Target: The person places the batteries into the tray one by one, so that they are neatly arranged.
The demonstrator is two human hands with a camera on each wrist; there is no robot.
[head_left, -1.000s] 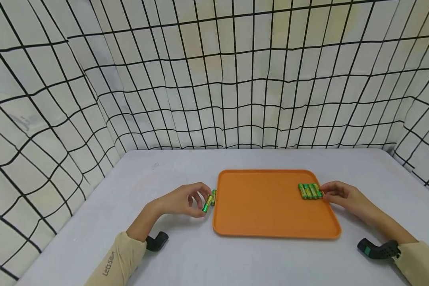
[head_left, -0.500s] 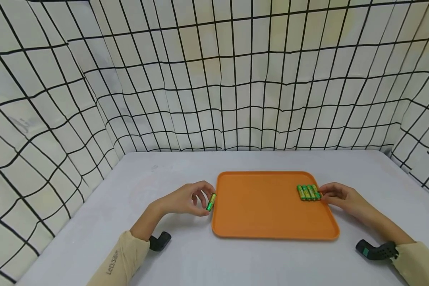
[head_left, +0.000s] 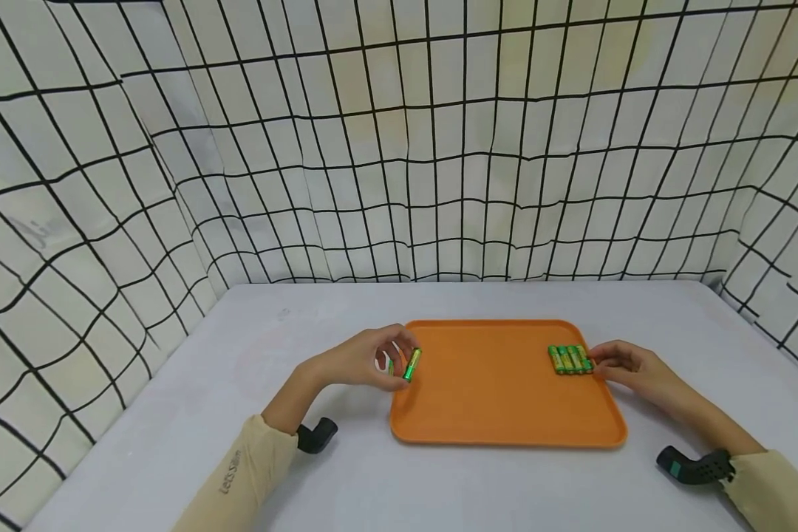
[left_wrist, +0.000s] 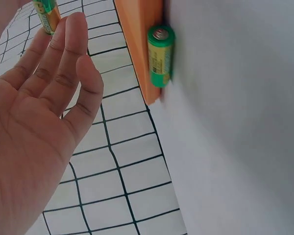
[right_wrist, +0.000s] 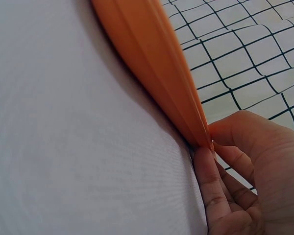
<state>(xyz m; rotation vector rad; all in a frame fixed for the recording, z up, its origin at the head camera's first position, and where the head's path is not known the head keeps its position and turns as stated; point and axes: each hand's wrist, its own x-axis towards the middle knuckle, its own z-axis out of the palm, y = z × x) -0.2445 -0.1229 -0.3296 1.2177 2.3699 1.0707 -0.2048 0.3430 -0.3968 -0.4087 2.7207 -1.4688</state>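
My left hand pinches a green and yellow battery between thumb and fingers, raised over the left edge of the orange tray. In the left wrist view the end of that battery shows at the top, while a second battery rests on the table against the tray's outer side. At the tray's right edge, my right hand grips the rim with thumb and fingers, as the right wrist view shows. Several batteries lie side by side inside the tray, close to those fingertips.
The white table spreads around the tray. Behind and beside it stand white walls covered by a black net. Black wrist devices sit on both wrists, below beige sleeves.
My left hand has lifted its battery from beside the tray and carried it up and right, over the tray's left edge. The right hand stays at the tray's right rim.
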